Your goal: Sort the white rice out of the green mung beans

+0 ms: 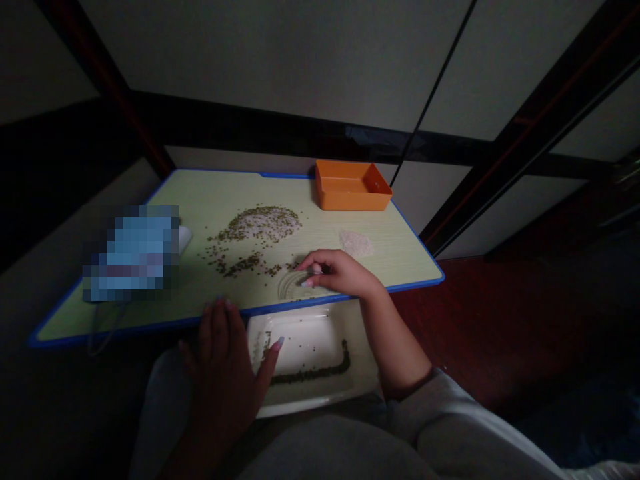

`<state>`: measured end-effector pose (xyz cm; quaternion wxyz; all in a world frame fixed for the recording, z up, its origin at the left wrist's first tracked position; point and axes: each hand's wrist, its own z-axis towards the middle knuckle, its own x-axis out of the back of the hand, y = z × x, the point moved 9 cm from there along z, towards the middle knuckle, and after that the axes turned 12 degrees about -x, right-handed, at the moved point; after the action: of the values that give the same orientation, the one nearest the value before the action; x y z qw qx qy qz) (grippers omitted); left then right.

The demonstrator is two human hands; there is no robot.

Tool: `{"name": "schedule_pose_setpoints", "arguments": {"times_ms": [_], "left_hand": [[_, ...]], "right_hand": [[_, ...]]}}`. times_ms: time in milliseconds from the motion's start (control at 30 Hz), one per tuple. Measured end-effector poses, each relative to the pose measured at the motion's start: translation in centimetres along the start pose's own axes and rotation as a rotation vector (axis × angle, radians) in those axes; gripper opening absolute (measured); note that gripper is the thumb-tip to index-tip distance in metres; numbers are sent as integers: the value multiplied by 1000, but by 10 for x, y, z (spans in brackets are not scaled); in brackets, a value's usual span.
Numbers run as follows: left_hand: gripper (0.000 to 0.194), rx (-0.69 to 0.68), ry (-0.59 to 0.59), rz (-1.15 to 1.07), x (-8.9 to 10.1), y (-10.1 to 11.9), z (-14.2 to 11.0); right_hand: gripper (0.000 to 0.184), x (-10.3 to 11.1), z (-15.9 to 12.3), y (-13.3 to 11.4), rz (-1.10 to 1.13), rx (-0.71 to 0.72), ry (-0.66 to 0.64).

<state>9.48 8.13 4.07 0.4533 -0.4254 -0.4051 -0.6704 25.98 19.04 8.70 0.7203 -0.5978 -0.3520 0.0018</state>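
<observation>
My right hand rests on the pale green board with its fingers curled together, at the edge of a small clear glass dish. Anything between its fingertips is too small to see. My left hand is spread open at the board's blue front edge, with its thumb over a white plastic tray. That tray holds a curved line of green beans. On the board, green beans and white grains form a mound, with loose beans scattered below it. A small patch of white grains lies to the right.
An orange rectangular tray stands at the board's back edge. A pixelated blue object covers the board's left side. My grey-clothed legs lie below the white tray. Dark-framed pale panels rise behind, and a dark red floor lies right.
</observation>
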Motion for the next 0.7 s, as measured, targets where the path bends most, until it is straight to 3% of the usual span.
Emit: {"name": "schedule_pose_setpoints", "arguments": {"times_ms": [433,700], "left_hand": [[82,3,-33,12,-1,0,0],[80,7,-4,20,-1,0,-1]], "right_hand": [[21,-1,-1,4,63,-13,-35],[20,5,-1,-12,-86,74,138]]}}
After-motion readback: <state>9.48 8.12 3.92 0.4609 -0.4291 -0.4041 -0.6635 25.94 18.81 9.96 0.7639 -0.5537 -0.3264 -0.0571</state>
